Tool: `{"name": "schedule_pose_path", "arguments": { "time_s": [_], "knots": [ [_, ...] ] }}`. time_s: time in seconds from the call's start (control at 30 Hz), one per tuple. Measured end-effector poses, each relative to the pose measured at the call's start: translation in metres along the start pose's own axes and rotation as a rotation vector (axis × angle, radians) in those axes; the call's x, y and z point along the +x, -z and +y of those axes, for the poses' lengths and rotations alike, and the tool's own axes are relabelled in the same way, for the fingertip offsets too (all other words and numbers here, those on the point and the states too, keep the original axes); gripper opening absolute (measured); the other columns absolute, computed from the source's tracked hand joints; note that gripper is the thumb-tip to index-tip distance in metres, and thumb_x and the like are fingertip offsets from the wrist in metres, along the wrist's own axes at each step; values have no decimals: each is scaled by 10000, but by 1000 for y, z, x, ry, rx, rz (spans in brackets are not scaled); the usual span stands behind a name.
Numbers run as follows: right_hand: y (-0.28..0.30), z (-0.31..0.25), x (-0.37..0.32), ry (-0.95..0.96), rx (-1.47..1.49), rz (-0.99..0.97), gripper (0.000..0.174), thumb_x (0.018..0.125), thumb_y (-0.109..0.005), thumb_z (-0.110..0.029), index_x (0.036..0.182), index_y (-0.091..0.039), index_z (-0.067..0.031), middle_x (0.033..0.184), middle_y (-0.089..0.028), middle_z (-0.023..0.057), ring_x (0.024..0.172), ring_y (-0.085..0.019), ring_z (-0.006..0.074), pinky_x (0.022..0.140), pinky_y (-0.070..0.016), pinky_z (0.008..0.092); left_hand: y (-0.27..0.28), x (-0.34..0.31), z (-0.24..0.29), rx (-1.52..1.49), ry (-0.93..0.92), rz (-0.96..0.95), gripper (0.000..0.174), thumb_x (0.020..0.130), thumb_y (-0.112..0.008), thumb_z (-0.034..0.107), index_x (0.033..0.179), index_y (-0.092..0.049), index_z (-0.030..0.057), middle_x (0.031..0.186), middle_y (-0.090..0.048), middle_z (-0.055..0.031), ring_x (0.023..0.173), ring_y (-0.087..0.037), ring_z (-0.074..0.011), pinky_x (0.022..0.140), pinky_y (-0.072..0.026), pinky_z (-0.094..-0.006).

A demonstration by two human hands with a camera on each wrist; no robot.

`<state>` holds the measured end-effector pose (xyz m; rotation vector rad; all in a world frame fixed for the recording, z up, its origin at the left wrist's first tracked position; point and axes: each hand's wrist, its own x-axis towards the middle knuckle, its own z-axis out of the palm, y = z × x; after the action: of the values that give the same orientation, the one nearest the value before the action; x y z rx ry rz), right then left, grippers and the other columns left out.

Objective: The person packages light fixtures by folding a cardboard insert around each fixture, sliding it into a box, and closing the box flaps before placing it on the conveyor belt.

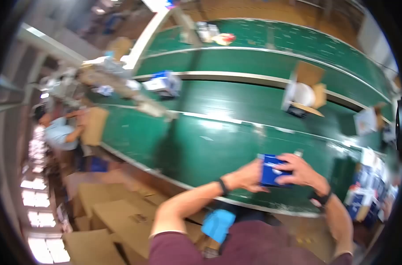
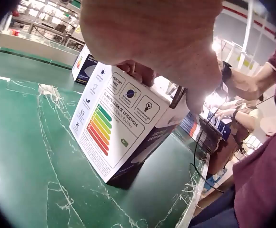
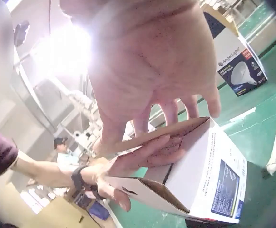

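**Between both hands, a bulb box over the near edge**

Straight ahead in the head view, the blue and white cardboard bulb box (image 1: 271,170) sits between the two hands, close to the body and above the near edge of the green surface (image 1: 201,145). The left hand (image 1: 247,176) clasps its left side and the right hand (image 1: 300,170) its right. Both are equally near it, and both have their fingers bent round it.

Below the left palm (image 2: 162,33) in the left wrist view, the box (image 2: 119,128) leans with its long axis tilted. The energy-label face is turned to the camera. Its lower corner is at the surface (image 2: 19,142), but I cannot tell whether it rests there or hangs just above.

Under the right hand (image 3: 147,61) in the right wrist view, the box (image 3: 209,175) lies with its open end towards the person and a brown cardboard flap (image 3: 162,133) raised. The right hand's fingertips and thumb come down onto that flap. The left hand (image 3: 133,164) grips the open end from below, its fingers lying along the underside of the flap. A second bulb box (image 3: 238,61) stands well apart on the surface.
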<state>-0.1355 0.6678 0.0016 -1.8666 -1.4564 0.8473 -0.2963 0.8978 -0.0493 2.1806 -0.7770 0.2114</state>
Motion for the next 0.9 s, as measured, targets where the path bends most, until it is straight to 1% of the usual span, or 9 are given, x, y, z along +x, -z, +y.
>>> {"name": "schedule_pose_path", "arguments": {
  "time_s": [0.1, 0.27, 0.37, 0.5, 0.57, 0.6, 0.67, 0.8, 0.9],
  "knots": [
    [4, -38, -5, 25, -202, -50, 802, 700, -919, -573, 1370, -715, -183, 1527, -550, 241, 1426, -487, 483, 1185, -405, 547, -7, -11, 7, -5, 94, -40, 759, 852, -779, 509, 1459, -574, 101, 1550, -511, -180, 1472, -424, -399, 1246, -301, -568],
    [-22, -6, -13, -7, -124, 107, 631, 777, -917, -311, 1362, -720, -179, 1435, -657, 158, 1406, -533, 427, 1167, -431, 497, -23, -17, 12, 38, 210, -109, 717, 855, -789, 431, 1463, -581, 112, 1543, -506, -186, 1461, -427, -393, 1249, -302, -539],
    [-25, 18, -12, 118, 23, 88, 636, 758, -912, -210, 1364, -721, -182, 1385, -699, 129, 1386, -560, 402, 1173, -429, 490, -42, -28, 34, 13, 273, 141, 662, 858, -793, 396, 1435, -610, 129, 1506, -539, -188, 1456, -429, -389, 1259, -287, -531],
    [-37, -32, -22, 146, -37, -23, 778, 772, -927, -429, 1453, -653, -172, 1581, -527, 169, 1516, -384, 438, 1232, -340, 559, -69, -48, 46, 45, 345, 172, 555, 882, -785, 309, 1394, -649, 145, 1456, -588, -183, 1437, -453, -396, 1266, -274, -539],
    [-43, -4, -21, 179, -51, -15, 761, 827, -871, -461, 1488, -620, -178, 1587, -520, 176, 1510, -394, 449, 1226, -340, 573, -55, -45, 50, 53, 231, 268, 572, 861, -804, 309, 1383, -655, 130, 1429, -610, -180, 1359, -521, -393, 1202, -337, -560],
    [-35, -20, -14, 178, -137, -28, 717, 866, -832, -448, 1493, -614, -178, 1582, -526, 182, 1487, -429, 457, 1213, -351, 583, -56, -48, 54, 57, 473, 208, 567, 847, -815, 310, 1362, -666, 127, 1383, -633, -173, 1284, -559, -404, 1177, -357, -561],
    [-18, 3, -51, 210, -248, 4, 624, 919, -779, -365, 1498, -611, -203, 1567, -551, 163, 1465, -471, 448, 1205, -355, 600, -90, -13, 44, 31, 311, 179, 582, 814, -839, 277, 1346, -666, 115, 1358, -646, -147, 1213, -597, -425, 1152, -399, -541],
    [-48, 11, -19, 233, -111, 38, 552, 919, -787, -373, 1440, -674, -231, 1577, -552, 103, 1514, -422, 379, 1247, -291, 574, -64, -47, 87, 208, 500, 474, 746, 790, -879, 111, 1468, -569, 80, 1396, -625, -148, 1302, -591, -352, 1123, -484, -453],
    [-67, 19, -21, 271, -18, 102, 553, 898, -816, -420, 1409, -703, -243, 1596, -531, 77, 1533, -382, 366, 1250, -295, 556, -108, -47, 107, -264, 890, 938, 708, 747, -892, 48, 1406, -633, 73, 1371, -632, -168, 1338, -556, -375, 1104, -472, -497]
  ]
}}
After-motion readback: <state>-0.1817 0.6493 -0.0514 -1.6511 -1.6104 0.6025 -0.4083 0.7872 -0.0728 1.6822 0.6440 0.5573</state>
